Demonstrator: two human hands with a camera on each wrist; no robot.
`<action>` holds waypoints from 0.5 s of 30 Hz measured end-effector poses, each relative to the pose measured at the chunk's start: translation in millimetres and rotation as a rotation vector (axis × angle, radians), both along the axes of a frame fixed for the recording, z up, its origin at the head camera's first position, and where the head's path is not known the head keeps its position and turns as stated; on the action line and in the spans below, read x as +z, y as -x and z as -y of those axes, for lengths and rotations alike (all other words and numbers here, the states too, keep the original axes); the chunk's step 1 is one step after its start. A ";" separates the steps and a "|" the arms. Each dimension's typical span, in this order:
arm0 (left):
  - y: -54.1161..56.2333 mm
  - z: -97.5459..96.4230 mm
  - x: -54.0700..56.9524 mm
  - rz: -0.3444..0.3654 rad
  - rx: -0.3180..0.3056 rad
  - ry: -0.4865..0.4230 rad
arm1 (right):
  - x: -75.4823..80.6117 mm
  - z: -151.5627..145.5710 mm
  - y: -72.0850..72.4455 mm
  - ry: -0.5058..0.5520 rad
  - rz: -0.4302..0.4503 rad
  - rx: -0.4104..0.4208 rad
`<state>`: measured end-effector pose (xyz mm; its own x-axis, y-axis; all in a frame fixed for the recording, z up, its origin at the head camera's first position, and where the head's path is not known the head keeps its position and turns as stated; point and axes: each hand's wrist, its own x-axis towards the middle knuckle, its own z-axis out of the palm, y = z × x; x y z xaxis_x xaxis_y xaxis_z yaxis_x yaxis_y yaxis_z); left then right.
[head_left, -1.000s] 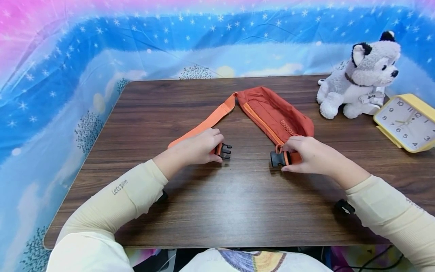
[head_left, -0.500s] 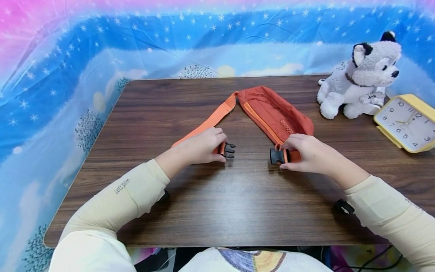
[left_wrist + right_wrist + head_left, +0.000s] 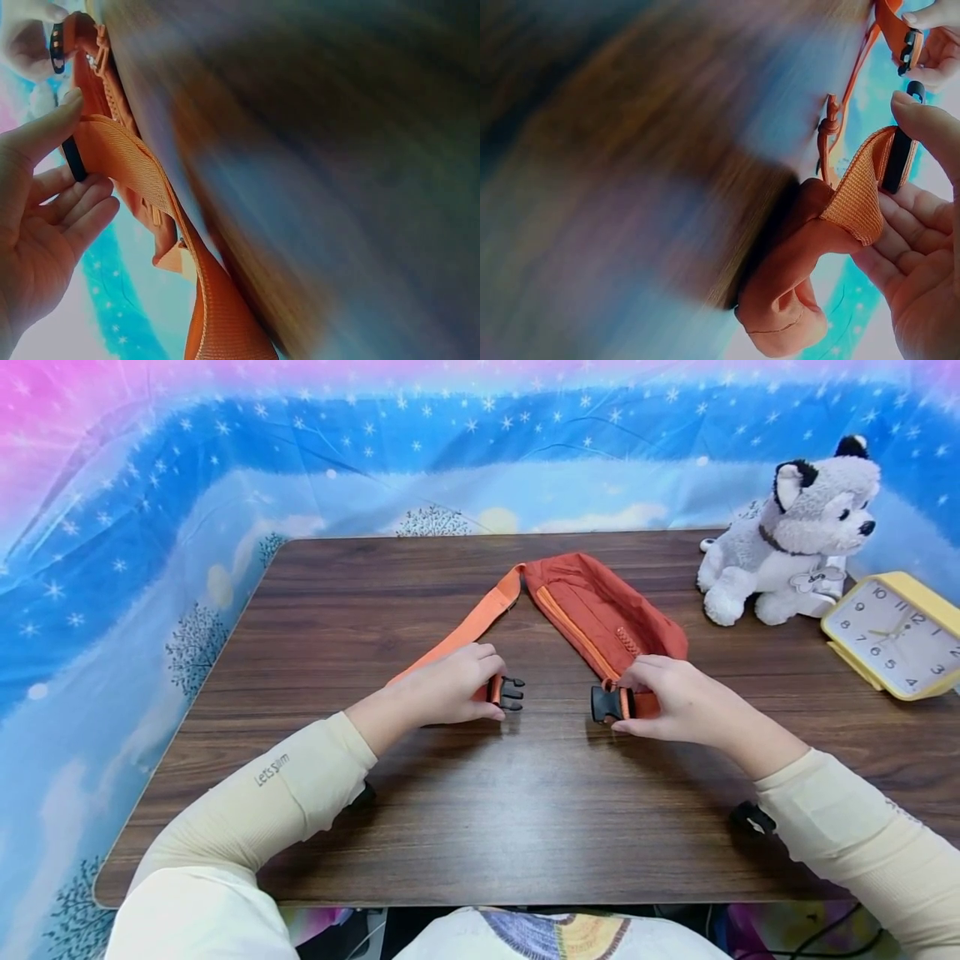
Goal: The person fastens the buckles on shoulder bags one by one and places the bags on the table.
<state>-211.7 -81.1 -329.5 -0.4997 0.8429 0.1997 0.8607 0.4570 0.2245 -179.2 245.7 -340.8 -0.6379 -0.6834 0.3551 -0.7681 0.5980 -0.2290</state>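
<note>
A rust-red waist bag [image 3: 600, 606] lies on the table, its orange strap [image 3: 472, 622] running out to the left. My left hand [image 3: 450, 685] pinches the strap end at the pronged half of a black buckle [image 3: 512, 693], prongs pointing right. My right hand [image 3: 671, 697] pinches the black socket half [image 3: 609, 703] on the bag's near end, its mouth facing left. The two halves face each other with a gap between them. In the left wrist view the strap [image 3: 135, 165] hangs from thumb and fingers; in the right wrist view orange webbing [image 3: 859, 187] runs from the socket to the bag.
A grey and white plush dog [image 3: 795, 535] sits at the table's back right. A yellow alarm clock [image 3: 896, 631] stands beside it near the right edge. Behind the dark wooden table [image 3: 360, 585] hangs a patterned blue cloth [image 3: 375, 452].
My left hand has moved a little to the right with the pronged half. My right hand has shifted slightly left with the socket half, so the gap between them is narrower.
</note>
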 end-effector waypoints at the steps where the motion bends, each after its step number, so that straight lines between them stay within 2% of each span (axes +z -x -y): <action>1: 0.2 -0.4 -0.1 0.002 -0.003 -0.010 | 0.2 0.4 0.0 0.001 -0.001 -0.001; 6: 0.1 -1.9 0.0 0.013 -0.008 -0.047 | 1.3 1.5 0.1 0.001 0.000 -0.010; 15: -3.1 -3.7 4.1 0.065 0.047 -0.037 | 2.1 3.4 0.0 0.011 -0.013 -0.030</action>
<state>-208.6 -77.4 -325.4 -0.5511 0.8111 0.1960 0.8217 0.4867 0.2965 -179.2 242.3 -338.7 -0.6533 -0.6601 0.3708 -0.7528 0.6185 -0.2253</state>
